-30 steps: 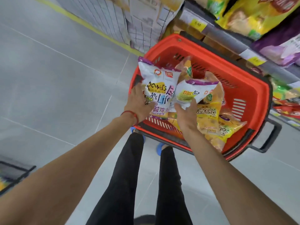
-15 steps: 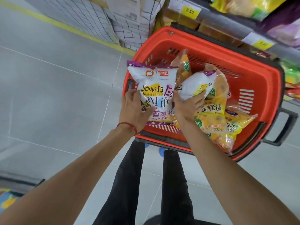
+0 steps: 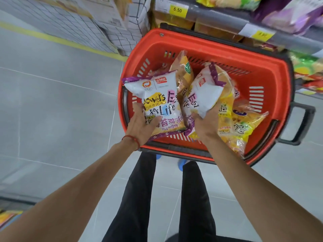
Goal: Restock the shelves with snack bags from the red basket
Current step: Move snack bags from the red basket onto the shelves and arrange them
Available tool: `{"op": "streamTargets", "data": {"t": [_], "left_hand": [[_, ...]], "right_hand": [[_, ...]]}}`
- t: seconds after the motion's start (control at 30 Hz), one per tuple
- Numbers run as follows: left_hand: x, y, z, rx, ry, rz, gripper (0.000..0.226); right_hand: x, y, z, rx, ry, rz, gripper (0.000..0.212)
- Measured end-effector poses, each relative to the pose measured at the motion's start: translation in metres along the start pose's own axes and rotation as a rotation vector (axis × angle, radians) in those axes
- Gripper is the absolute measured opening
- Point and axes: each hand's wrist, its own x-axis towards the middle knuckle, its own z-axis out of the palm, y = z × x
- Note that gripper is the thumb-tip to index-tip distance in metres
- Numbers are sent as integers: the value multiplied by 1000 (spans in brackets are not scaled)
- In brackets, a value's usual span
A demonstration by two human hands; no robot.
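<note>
Grey tiled floor [image 3: 52, 110]; shelf price tag [image 3: 177, 9] reads "5.50"; red basket [image 3: 227, 49] beneath it. Left hand [image 3: 139, 126] grips white bag [image 3: 157, 95] printed "for Life"; right hand [image 3: 204, 126] grips second bag [image 3: 206, 91].

2 white bags [image 3: 157, 95] [image 3: 204, 91], 1 red basket [image 3: 218, 46]

A single wide-angle camera worn on the head looks forward and steeply down from close above, past the person's black-trousered legs [image 3: 138, 198], onto the red plastic basket [image 3: 192, 38] on the grey tiled floor [image 3: 52, 102], with the grey metal shelf edge [image 3: 218, 15] curving across the upper right.
</note>
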Motion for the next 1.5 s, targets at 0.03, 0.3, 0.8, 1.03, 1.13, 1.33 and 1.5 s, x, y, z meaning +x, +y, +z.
{"op": "streamTargets", "data": {"t": [0.03,0.3,0.8,1.03,1.13,1.33,1.5], "left_hand": [[-2,3,4,-11,11,11,42],[-36,34,40,-92,216,65,39],[-132,125,106,80,226,236,52],[-165,173,106,223,106,395,62],[-190,198,111,238,31,450,67],[-236,248,122,254,-152,530,69],[-274,292,149,298,-215,626,72]], "right_hand": [[-1,3,-9,29,-7,12,89],[-12,16,-70,188,-87,-44,82],[-88,15,-235,242,-111,-162,69],[-164,28,-285,422,92,-133,67],[-201,34,-304,530,160,-152,64],[-268,42,-355,727,183,-246,61],[-307,55,-407,839,222,-287,63]]}}
